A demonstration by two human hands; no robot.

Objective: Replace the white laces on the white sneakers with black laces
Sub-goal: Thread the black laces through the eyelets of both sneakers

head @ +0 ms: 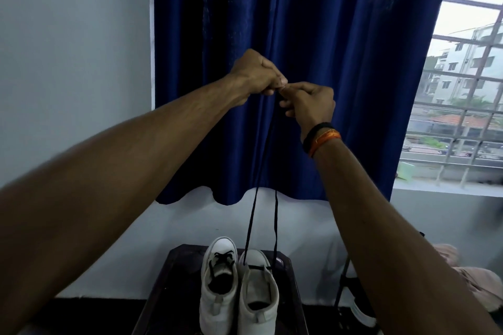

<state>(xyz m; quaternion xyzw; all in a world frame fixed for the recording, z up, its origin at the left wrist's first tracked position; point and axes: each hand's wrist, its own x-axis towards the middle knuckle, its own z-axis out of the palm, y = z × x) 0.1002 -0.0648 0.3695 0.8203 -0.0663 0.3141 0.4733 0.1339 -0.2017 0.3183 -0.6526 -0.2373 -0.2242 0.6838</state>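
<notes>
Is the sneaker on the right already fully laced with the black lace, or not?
Not fully. The right sneaker has the black lace only across its lowest eyelets; both ends rise to the hands.

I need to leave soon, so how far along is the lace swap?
Done: the left sneaker already carries black lacing. In hand: both the left hand and right hand pinch the black lace ends, evened above the right sneaker. Left: only its lowest eyelets are threaded.

2 white sneakers (236, 288) side by side — black lace (251, 221) rising taut from the right one.
</notes>
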